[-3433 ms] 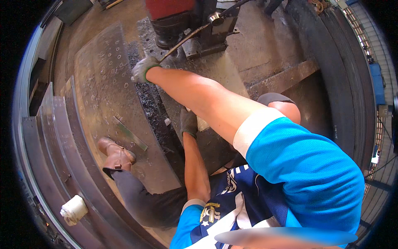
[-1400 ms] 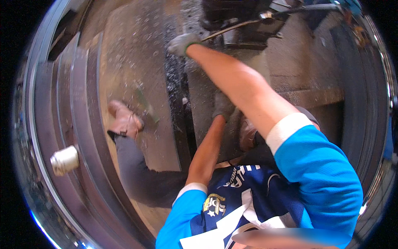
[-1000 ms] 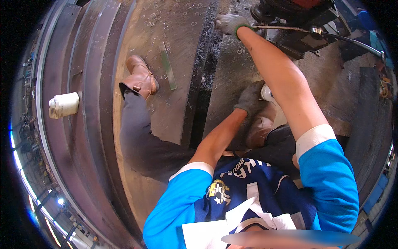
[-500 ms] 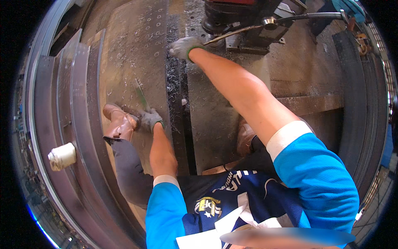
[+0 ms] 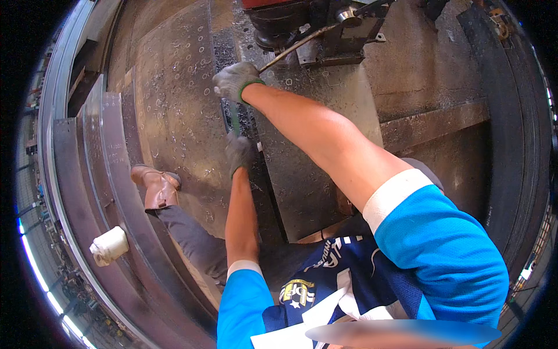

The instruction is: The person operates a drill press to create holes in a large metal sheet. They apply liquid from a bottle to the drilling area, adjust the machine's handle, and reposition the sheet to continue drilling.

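We see two gloved hands at work over dark steel plates. The right hand (image 5: 237, 81) is curled around the near end of a slim metal lever (image 5: 299, 49), which runs up to a round hub on the red and black machine (image 5: 270, 26). The left hand (image 5: 240, 152), slightly blurred, has its fingers closed on the lower end of a thin greenish strip (image 5: 235, 119); the strip points away from us, toward the right hand, over the dark band where loose metal shavings (image 5: 247, 119) lie. As to progress, we judge the work to be partway along: rows of small rings mark the broad plate (image 5: 180, 116) on the left, and shavings remain scattered along the band and the plates. Whether each ring is a finished hole or only a mark, we cannot tell, so we cannot count what is left. For writing, we find pale lettering and a yellow-and-white badge with a star on the blue shirt (image 5: 334, 256); small light marks show on the steel beam (image 5: 113, 136) at left and on the curved dark beam (image 5: 503, 145) at right, too small for us to read. On the white container (image 5: 110, 246) we make out no label.
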Demonstrator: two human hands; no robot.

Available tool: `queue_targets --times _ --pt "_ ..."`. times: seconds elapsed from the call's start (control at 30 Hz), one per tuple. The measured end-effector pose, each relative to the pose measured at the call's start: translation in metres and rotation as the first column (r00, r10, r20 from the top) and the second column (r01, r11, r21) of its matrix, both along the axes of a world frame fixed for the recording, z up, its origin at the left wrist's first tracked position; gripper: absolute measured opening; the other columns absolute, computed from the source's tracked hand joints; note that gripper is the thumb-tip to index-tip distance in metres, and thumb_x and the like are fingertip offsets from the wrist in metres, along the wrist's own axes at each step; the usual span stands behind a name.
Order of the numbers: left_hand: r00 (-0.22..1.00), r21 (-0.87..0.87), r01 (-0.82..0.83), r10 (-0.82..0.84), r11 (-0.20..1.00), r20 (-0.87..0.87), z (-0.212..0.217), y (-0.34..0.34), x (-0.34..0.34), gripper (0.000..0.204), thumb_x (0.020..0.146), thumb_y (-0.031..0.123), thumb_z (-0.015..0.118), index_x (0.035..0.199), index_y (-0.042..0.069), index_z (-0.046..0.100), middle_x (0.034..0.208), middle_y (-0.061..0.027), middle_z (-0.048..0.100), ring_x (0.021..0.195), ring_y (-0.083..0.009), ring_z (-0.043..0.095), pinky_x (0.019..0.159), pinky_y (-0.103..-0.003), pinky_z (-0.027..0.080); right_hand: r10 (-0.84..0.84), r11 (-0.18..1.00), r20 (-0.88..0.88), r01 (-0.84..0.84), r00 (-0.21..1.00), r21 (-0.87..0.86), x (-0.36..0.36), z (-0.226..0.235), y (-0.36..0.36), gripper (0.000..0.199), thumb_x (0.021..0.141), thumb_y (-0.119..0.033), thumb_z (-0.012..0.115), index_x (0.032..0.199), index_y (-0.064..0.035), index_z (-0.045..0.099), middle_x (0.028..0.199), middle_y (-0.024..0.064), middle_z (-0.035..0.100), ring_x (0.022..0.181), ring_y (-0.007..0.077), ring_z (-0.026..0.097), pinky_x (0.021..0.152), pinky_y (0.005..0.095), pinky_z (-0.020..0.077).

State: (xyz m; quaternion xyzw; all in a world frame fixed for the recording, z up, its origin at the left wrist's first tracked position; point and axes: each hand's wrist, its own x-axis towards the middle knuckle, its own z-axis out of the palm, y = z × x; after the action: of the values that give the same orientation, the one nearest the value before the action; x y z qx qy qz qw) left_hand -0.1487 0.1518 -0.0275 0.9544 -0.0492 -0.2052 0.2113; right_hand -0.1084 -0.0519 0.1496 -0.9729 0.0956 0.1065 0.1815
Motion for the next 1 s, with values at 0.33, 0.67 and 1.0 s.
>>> queue_targets --times 0.33,0.67,1.0 --pt "0.866 -0.002 0.500 -0.499 0.866 -0.039 0.063 -0.160 0.048 0.040 0.097 0.024 0.052 0.132 0.005 0.058 0.127 -0.0263 0.067 0.118 -0.0447 0.065 0.098 -0.053 0.052 -0.045 0.997 0.067 0.041 0.997 0.061 -0.005 0.004 -0.001 0.040 0.100 -0.046 0.052 0.119 -0.0176 0.073 0.121 0.0107 0.074 0.115 0.0304 0.070 0.095 0.0514 0.0543" --pt "0.598 0.409 0.780 -0.758 0.474 -0.261 0.103 0.000 0.031 0.038 0.095 0.018 0.056 0.130 0.006 0.064 0.128 -0.0254 0.068 0.120 -0.0420 0.066 0.101 -0.053 0.053 -0.021 0.998 0.042 0.019 0.999 0.057 -0.002 0.003 -0.007 0.043 0.100 -0.048 0.050 0.119 -0.0180 0.073 0.121 0.0112 0.074 0.116 0.0305 0.070 0.095 0.0520 0.0546" --pt "0.835 0.460 0.549 -0.487 0.698 -0.257 0.122 0.079 -0.002 0.035 0.093 0.018 0.056 0.124 0.006 0.068 0.117 -0.0247 0.072 0.111 -0.0432 0.069 0.092 -0.051 0.056 0.247 0.960 0.149 -0.221 0.957 -0.175 0.003 -0.018 -0.017 0.033 0.102 -0.032 0.047 0.120 -0.0183 0.072 0.124 0.0043 0.070 0.122 0.0275 0.066 0.099 0.0481 0.0569"
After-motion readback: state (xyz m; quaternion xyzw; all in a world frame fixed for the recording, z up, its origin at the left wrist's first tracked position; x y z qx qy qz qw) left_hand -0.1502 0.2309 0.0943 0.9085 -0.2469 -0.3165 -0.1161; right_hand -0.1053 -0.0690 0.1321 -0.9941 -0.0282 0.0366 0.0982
